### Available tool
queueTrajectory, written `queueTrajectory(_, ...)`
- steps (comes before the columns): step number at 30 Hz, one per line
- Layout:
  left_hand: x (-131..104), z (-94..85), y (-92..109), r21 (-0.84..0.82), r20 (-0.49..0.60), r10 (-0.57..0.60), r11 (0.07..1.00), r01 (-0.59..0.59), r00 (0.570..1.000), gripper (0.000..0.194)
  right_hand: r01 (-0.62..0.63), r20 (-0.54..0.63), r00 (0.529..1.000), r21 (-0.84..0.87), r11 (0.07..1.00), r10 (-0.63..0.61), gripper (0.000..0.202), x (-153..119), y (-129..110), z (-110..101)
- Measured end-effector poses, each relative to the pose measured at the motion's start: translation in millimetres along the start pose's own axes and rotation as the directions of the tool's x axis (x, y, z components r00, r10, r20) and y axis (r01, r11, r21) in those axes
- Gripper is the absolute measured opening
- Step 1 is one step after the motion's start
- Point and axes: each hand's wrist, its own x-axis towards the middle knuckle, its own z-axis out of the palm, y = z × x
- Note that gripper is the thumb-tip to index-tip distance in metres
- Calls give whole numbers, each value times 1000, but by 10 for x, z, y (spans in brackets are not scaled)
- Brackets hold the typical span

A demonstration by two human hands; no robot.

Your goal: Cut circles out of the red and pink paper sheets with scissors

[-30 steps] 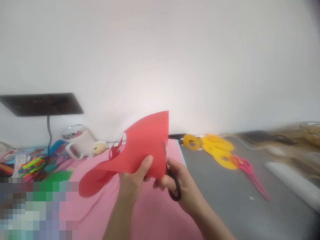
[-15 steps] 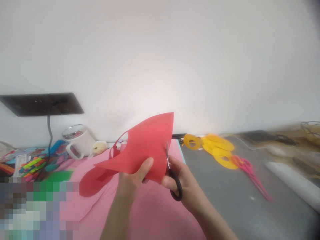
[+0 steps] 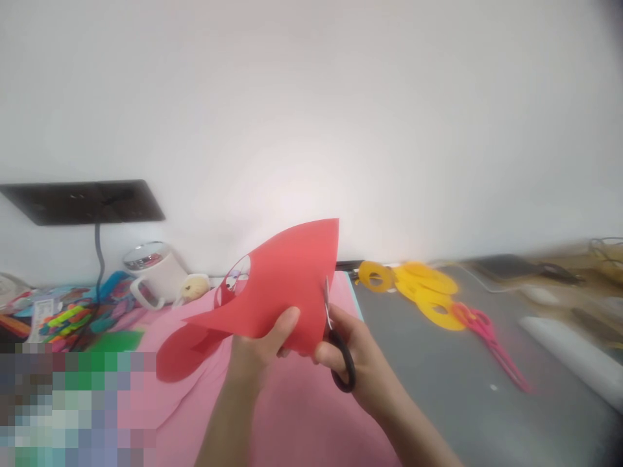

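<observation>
A curved sheet of red paper (image 3: 287,279) with a round cut-out at its left is held up in the middle of the view. My left hand (image 3: 267,340) grips its lower edge, thumb on the near face and fingers hidden behind. My right hand (image 3: 357,353) is closed round black-handled scissors (image 3: 343,357), whose blades meet the sheet's right edge. Part of the blades is hidden by the paper. Below lie pink paper sheets (image 3: 306,415). A rounded red piece (image 3: 182,363) hangs at the lower left; I cannot tell whether it is joined to the sheet.
Yellow paper rings (image 3: 440,311) lie on the grey surface (image 3: 413,363) at right, touching pink scissors (image 3: 491,340). A white mug (image 3: 160,279) with a shiny lid stands at back left, beside colourful small items (image 3: 65,321). Behind is a pale wall with a dark panel (image 3: 82,202).
Both hands, the red paper and the black-handled scissors keep nearly the same pose. The surroundings shift very slightly to the right with the camera.
</observation>
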Motion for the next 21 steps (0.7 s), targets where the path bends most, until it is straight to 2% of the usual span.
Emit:
queueTrajectory(5, -28, 28, 55, -4, -8, -15, 1000, 15, 1000, 38, -18, -26, 999, -8, 1000, 18, 51, -2, 12, -6)
queueTrajectory(12, -15, -6, 16, -4, -10, -2, 1000, 2, 1000, 38, -76, -60, 995, -51, 996, 73, 50, -16, 13, -15)
queueTrajectory(21, 44, -22, -34, -77, 15, 29, 997, -28, 999, 24, -74, -101, 993, -99, 992, 64, 48, -5, 41, -12)
